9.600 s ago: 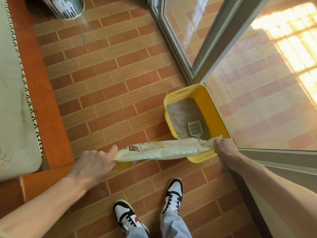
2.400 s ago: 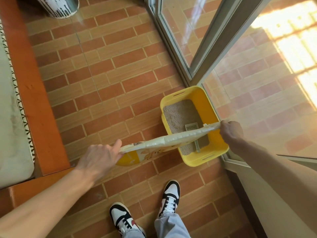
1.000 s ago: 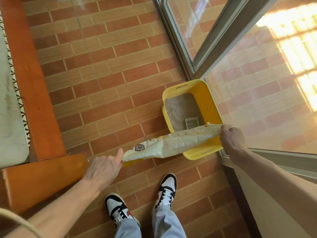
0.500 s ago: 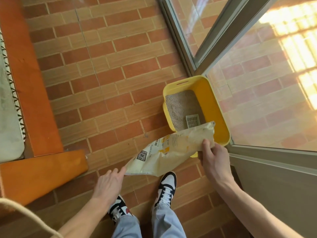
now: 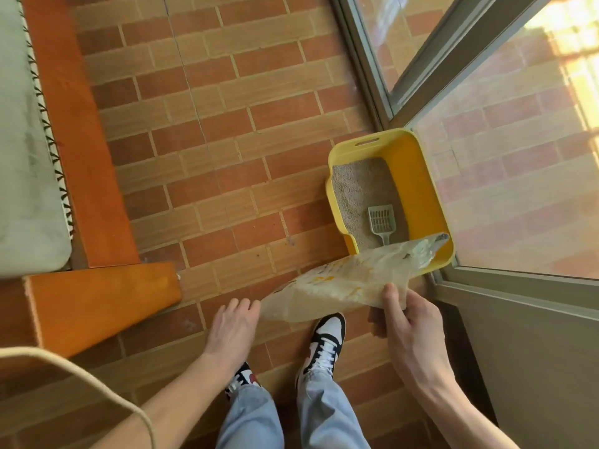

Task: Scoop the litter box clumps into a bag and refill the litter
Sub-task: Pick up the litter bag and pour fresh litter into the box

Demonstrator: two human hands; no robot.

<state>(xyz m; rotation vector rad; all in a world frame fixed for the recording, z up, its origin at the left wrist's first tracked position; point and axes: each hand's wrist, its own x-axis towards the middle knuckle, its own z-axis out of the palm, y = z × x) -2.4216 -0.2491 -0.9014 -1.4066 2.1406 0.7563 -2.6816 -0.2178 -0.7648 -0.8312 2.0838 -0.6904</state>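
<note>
A person stands on a brick-tiled floor [image 5: 207, 131], seen from above; a yellow litter box [image 5: 418, 176] sits in the corner by a glass sliding door [image 5: 505, 176], with grey litter [image 5: 356, 189] inside and a grey slotted scoop [image 5: 382, 220] lying on it. Both hands hold a pale litter bag [image 5: 343, 283]; the right hand [image 5: 411, 328] pinches its lower edge with the thumb on top; the left hand [image 5: 231, 325] touches the bottom end with fingers loosely extended, and whether it grips cannot be told. Moments ago the bag was stretched level above the box, mouth held at the far side; now it has been drawn back toward the person and sags, its torn mouth just over the near rim. Nothing is visibly pouring; the refill seems to be finishing, so the bag likely goes aside next.
</note>
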